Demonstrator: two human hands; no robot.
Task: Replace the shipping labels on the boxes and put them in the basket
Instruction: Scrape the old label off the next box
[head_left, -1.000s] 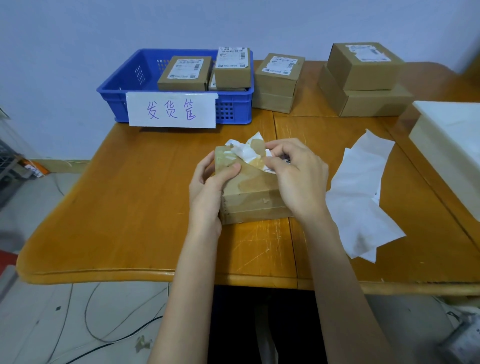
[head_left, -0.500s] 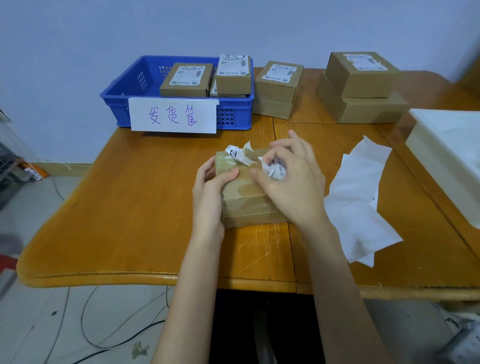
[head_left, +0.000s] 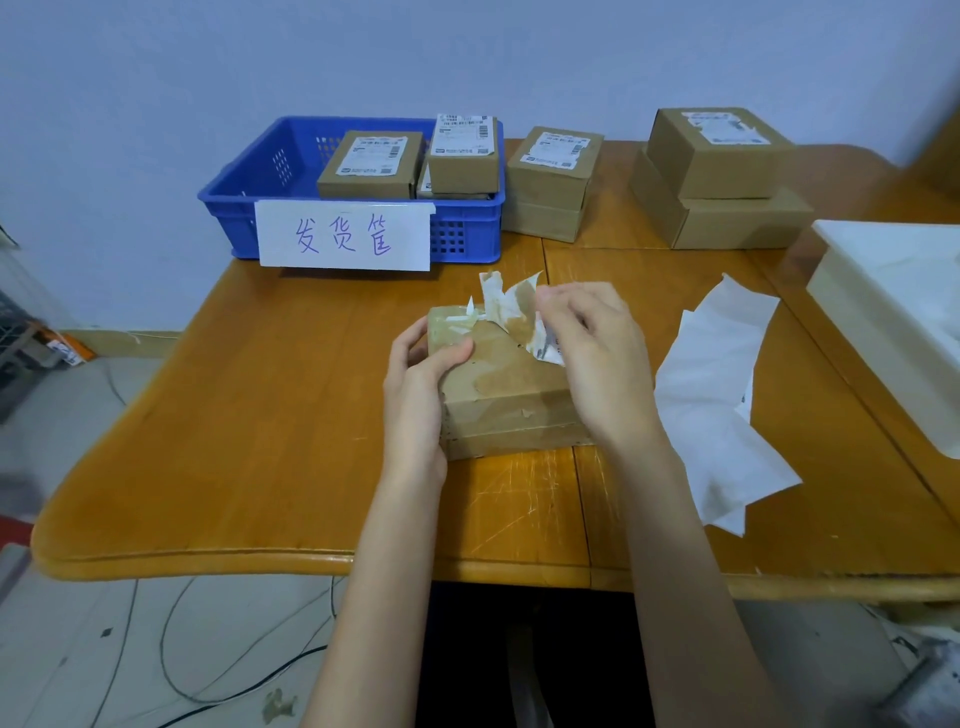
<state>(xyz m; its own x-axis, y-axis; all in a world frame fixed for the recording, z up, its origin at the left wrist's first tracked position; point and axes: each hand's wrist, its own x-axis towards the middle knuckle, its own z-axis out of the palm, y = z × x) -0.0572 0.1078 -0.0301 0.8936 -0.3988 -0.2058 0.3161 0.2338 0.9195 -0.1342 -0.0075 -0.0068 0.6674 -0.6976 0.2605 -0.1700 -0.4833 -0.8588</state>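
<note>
Left hand (head_left: 421, 374) grips box (head_left: 511, 400); right hand (head_left: 597, 358) pinches its torn label (head_left: 511, 306).

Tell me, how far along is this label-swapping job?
Done: labelled boxes already sit in the blue basket. In hand: the left hand steadies a box while the right hand peels its old label. Left: stacked boxes beside the basket wait.

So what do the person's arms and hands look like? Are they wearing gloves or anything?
No gloves. Both the left hand and the right hand are bare, and both forearms are bare too, with no sleeves in view. No rings, watch or bracelets show. The fingernails look short and plain.
</note>
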